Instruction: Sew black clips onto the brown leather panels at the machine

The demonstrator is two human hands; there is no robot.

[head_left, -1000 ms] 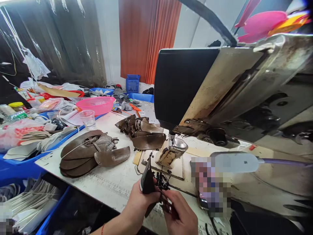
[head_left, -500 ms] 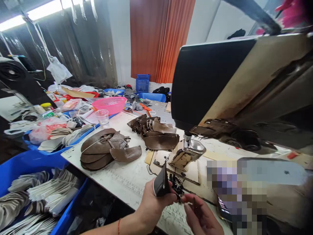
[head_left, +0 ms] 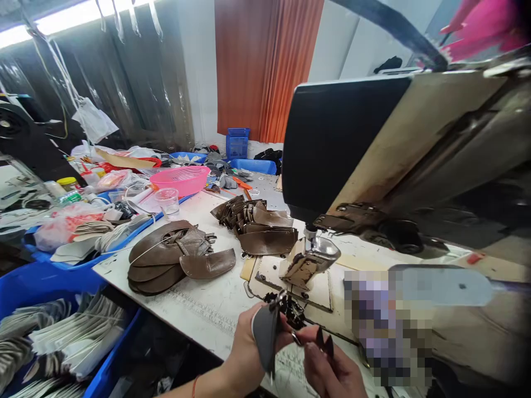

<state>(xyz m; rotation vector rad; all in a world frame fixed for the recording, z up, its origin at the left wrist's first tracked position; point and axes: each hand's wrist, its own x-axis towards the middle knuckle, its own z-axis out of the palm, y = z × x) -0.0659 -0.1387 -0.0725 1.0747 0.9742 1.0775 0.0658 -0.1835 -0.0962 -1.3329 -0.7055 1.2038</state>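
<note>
Apparently mid-work: L hand (head_left: 248, 354) grips grey-faced pc (head_left: 264, 336) in front of sewing machine (head_left: 348, 149), R hand (head_left: 334, 371) pinches dark bit (head_left: 329, 346), can't ID; brown pcs (head_left: 156, 272) piled on bench (head_left: 194, 318), can't tell if done or left

Left hand (head_left: 246, 351): bare. Left forearm (head_left: 215, 382): bare as far as seen. One thin cord (head_left: 194, 386) round it, above the wrist; red-orange, string-narrow, plain along the visible stretch. Right hand (head_left: 336, 371): bare, cut off by lower edge. Nail detail too small to tell.
</note>
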